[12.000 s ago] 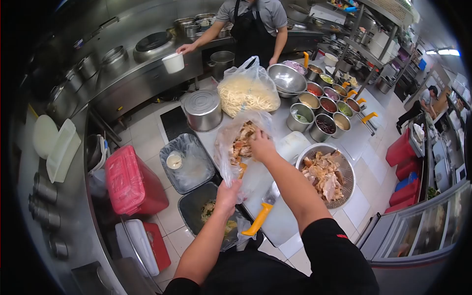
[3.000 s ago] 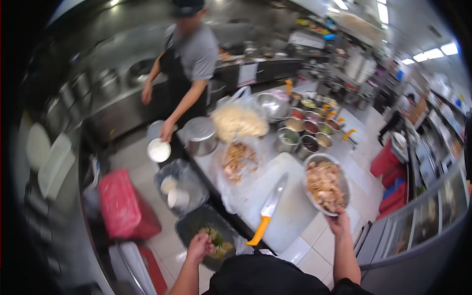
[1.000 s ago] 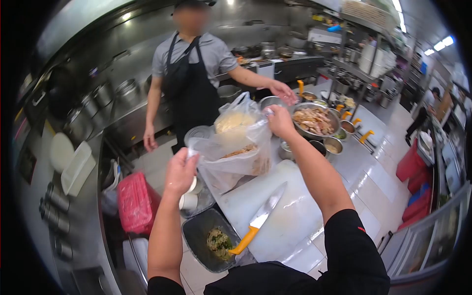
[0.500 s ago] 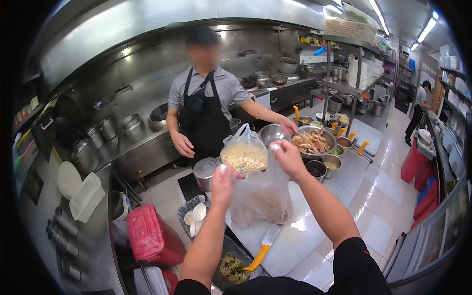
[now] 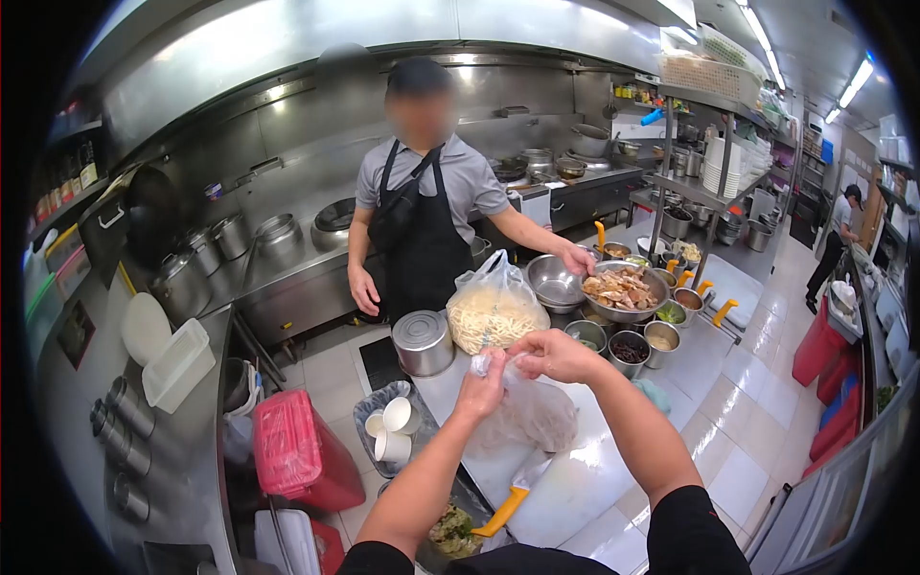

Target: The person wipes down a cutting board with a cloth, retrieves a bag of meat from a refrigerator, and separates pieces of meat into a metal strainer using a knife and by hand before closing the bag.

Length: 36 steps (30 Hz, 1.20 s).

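Observation:
My left hand point(image 5: 484, 383) and my right hand point(image 5: 556, 356) are closed on the gathered neck of a clear plastic bag point(image 5: 537, 417), close together. The bag's pale contents are hard to make out. It rests on a white cutting board point(image 5: 575, 479). Just below it lies a knife point(image 5: 505, 511) with a yellow handle, its blade partly covered by the bag. Behind my hands stands a second clear bag point(image 5: 494, 316), full of pale strands like noodles or sprouts.
A co-worker point(image 5: 426, 211) in a black apron stands opposite, one hand at a bowl of sliced meat point(image 5: 623, 290). A lidded metal pot point(image 5: 422, 345), a bin with white cups point(image 5: 393, 431), a red bin point(image 5: 302, 446) and several small metal containers point(image 5: 628, 353) surround the board.
My hands have come together at the bag's top, which was held wide between them. The bag has sunk lower and its neck is bunched. The view has shifted slightly.

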Each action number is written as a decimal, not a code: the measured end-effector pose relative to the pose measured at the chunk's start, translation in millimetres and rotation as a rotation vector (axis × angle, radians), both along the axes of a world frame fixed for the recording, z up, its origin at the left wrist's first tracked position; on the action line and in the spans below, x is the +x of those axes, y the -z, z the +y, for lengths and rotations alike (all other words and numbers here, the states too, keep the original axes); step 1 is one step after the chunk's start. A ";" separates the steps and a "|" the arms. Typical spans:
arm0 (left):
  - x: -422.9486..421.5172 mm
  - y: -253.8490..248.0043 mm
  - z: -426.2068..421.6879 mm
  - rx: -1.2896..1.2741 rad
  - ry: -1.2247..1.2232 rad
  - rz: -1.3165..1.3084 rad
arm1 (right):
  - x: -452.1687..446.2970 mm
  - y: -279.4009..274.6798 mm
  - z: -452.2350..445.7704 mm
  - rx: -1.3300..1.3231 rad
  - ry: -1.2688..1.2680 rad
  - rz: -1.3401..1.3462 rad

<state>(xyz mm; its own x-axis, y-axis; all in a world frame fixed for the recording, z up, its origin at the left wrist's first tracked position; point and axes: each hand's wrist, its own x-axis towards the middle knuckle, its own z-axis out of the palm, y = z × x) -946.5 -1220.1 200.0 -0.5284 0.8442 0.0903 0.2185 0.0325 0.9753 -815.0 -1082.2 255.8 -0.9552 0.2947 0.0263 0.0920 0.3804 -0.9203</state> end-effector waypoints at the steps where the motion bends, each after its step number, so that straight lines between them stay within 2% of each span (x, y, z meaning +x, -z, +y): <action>1: 2.5 -4.9 -3.5 -0.015 0.000 -0.074 | 0.1 0.0 -3.5 0.065 0.074 0.011; 3: -0.6 -5.9 -3.7 0.058 0.069 -0.488 | 2.8 -3.9 -16.2 0.193 0.224 0.039; 4: -2.5 -5.1 -5.0 0.095 0.105 -0.696 | 7.7 -9.4 -26.7 0.318 0.258 0.141; 7: -16.7 -2.1 -6.6 0.225 0.318 -0.492 | 28.3 -21.7 -46.0 0.473 0.086 0.236; 8: -18.8 -5.0 -9.3 0.158 0.356 -0.466 | 29.6 -19.1 -47.1 0.505 0.126 0.443; 10: -20.0 -16.3 -14.1 0.026 0.429 -0.420 | 14.7 4.0 -37.6 -0.024 0.016 0.516; 11: -18.0 -20.5 -14.9 -0.029 0.462 -0.257 | 2.2 22.3 -28.2 -0.286 -0.039 0.546; 12: -15.0 -25.5 -14.2 -0.082 0.495 -0.090 | -10.0 48.0 -15.8 -0.210 -0.064 0.522; 13: -13.0 -29.0 -12.4 -0.135 0.524 0.080 | -13.1 51.1 -11.3 -0.170 -0.051 0.351; 14: -11.5 -27.5 -9.8 -0.084 0.379 0.355 | -15.1 53.6 -5.8 -0.128 -0.038 0.182; 16: -4.5 -16.6 -5.1 0.012 0.071 0.882 | -13.4 52.5 -3.9 -0.246 -0.035 -0.074; 19: -1.2 -11.7 0.8 0.034 -0.087 0.800 | -17.0 62.1 -19.7 -0.379 0.106 0.173; 21: -1.9 -10.1 3.8 0.094 -0.010 0.780 | -20.0 74.4 -2.3 -0.214 0.036 0.177; 25: -4.4 -19.5 -0.2 0.310 0.131 0.808 | -14.5 51.9 1.6 0.264 0.082 0.232; 28: 8.5 -30.4 -5.5 0.295 -0.010 0.777 | -8.8 32.2 -0.8 0.546 0.126 0.244; 31: 8.8 -35.2 -16.0 -0.128 -0.197 0.935 | -2.5 38.0 2.9 0.814 0.171 0.290; 32: 1.0 -22.6 -21.4 -0.260 -0.206 0.950 | 0.0 47.8 6.9 0.857 0.178 0.191; 34: -22.6 24.1 -37.2 -0.416 -0.185 1.008 | 7.9 78.1 29.1 0.935 0.199 -0.007; 36: -57.7 103.4 -63.3 -0.544 -0.118 1.034 | 31.0 120.7 66.3 1.014 0.151 -0.252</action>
<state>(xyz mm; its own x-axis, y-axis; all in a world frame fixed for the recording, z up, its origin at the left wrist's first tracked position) -1004.2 -1283.4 96.5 -0.4924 0.8546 0.1648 0.8663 0.4631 0.1870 -784.0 -1015.8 135.1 -0.9227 0.3620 0.1325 0.3466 0.9295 -0.1257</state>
